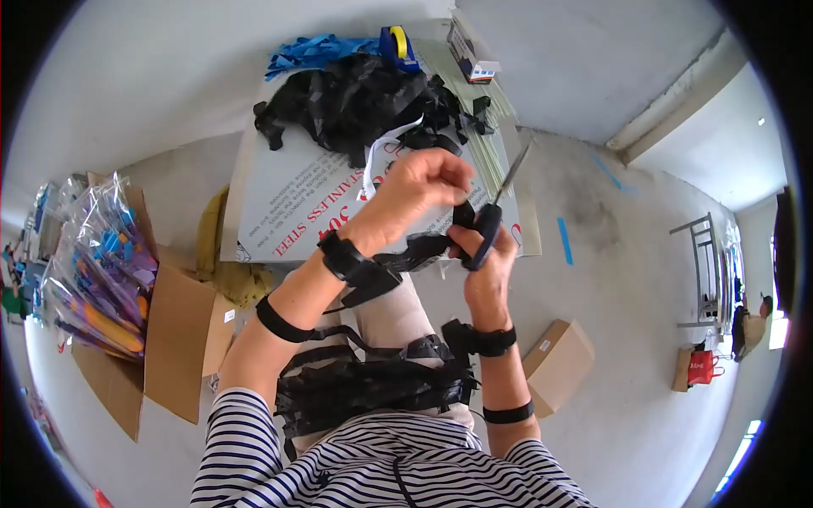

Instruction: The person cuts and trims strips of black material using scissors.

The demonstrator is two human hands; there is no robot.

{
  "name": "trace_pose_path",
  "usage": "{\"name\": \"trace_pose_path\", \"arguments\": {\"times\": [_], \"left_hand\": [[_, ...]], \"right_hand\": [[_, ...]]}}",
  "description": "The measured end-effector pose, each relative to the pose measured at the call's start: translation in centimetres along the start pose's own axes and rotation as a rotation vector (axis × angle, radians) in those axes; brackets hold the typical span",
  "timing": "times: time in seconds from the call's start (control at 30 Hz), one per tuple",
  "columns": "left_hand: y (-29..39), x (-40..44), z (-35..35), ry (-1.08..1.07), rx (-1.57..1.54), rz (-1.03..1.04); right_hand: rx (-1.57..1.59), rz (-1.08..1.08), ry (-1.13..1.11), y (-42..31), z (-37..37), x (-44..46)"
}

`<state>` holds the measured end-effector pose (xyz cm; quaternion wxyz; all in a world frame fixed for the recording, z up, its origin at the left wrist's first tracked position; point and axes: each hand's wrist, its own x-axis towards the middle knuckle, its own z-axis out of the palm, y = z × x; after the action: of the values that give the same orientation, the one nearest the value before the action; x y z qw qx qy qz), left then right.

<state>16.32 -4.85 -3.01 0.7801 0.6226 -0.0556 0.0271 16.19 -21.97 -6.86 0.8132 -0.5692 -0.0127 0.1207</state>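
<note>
My right hand is closed around the dark handles of a pair of scissors, whose blades point up and away. A black plastic strip also lies at its fingers and trails left. My left hand is curled in a pinch just above, with black strip at its fingertips; part of the grip is hidden. More black strips lie across my lap. Beyond the hands, a heap of black strips covers the far part of the table, and a white strip hangs from it.
Blue strips, a blue tape dispenser and a small box stand at the table's far edge. An open carton of plastic-wrapped items is at left. A closed cardboard box sits on the floor at right.
</note>
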Motion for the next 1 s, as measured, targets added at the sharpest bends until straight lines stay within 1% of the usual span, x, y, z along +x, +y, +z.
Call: {"name": "trace_pose_path", "arguments": {"times": [0.03,0.1,0.13,0.2,0.23,0.3,0.37,0.43,0.47,0.5,0.53,0.57,0.6,0.63,0.67,0.73,0.77,0.8,0.83,0.9,0.93,0.97,1.0], "left_hand": [[-0.6,0.5,-1.1,0.065,0.032,0.004],[-2.1,1.2,-4.1,0.172,0.277,-0.049],[-4.1,1.4,-5.9,0.219,0.481,-0.093],[-9.3,0.9,-8.6,0.198,0.845,-0.117],[-13.1,0.4,-9.9,0.168,0.991,0.004],[-15.0,-1.3,-9.0,0.098,1.179,-0.133],[-17.6,-1.5,-9.6,0.069,1.214,-0.126],[-18.5,-0.8,-9.9,0.079,1.246,-0.231],[-19.0,-0.5,-10.1,0.182,1.267,-0.008],[-19.1,0.3,-10.9,0.209,1.097,-0.066],[-17.7,2.0,-11.1,0.231,0.927,-0.118],[-16.4,3.7,-11.3,0.349,0.518,-0.239],[-14.0,6.0,-11.2,0.449,0.336,-0.207],[-12.2,8.3,-12.1,0.445,0.286,-0.097],[-8.9,10.6,-11.6,0.492,0.165,-0.011],[-4.7,15.8,-12.2,0.625,0.079,0.140],[-3.4,18.4,-13.3,0.640,0.078,0.253],[0.1,21.1,-13.0,0.633,-0.041,0.356],[0.2,22.6,-13.9,0.594,-0.054,0.406],[-0.9,24.5,-15.8,0.551,0.203,0.387],[-2.1,24.2,-13.8,0.681,0.326,0.380],[-3.5,23.7,-14.2,0.655,0.899,0.360],[-6.4,22.8,-13.6,0.719,1.274,0.480]], "right_hand": [[-0.038,-0.003,0.044,-0.1,-1.0,-0.1],[-0.040,0.000,0.121,-0.4,-3.1,0.0],[-0.046,-0.030,0.120,-0.5,-4.3,0.3],[-0.052,-0.035,0.162,-0.9,-5.3,0.7],[-0.050,-0.046,0.163,-1.0,-5.6,0.8],[-0.038,-0.059,0.171,-1.6,-5.8,1.1],[-0.033,-0.086,0.188,-2.3,-6.2,1.3],[-0.070,-0.090,0.197,-2.7,-7.4,1.4],[-0.082,-0.091,0.201,-2.9,-7.9,1.5],[-0.091,-0.091,0.207,-3.1,-8.2,1.4],[-0.099,-0.084,0.233,-3.7,-8.1,1.3],[-0.107,-0.096,0.246,-3.7,-8.7,1.3],[-0.116,-0.104,0.261,-3.6,-9.6,1.3],[-0.130,-0.102,0.294,-3.5,-10.3,1.2],[-0.148,-0.074,0.325,-3.5,-10.8,0.9],[-0.205,-0.039,0.369,-3.0,-12.5,0.1],[-0.200,-0.007,0.415,-2.3,-13.7,-0.8],[-0.196,0.022,0.467,-1.8,-14.9,-1.7],[-0.214,0.048,0.497,-1.4,-15.6,-2.4],[-0.213,0.089,0.520,-0.7,-16.5,-3.8],[-0.249,0.139,0.508,-0.3,-17.0,-4.5],[-0.234,0.150,0.512,0.0,-17.2,-5.1],[-0.219,0.156,0.521,0.3,-17.2,-5.6]]}}
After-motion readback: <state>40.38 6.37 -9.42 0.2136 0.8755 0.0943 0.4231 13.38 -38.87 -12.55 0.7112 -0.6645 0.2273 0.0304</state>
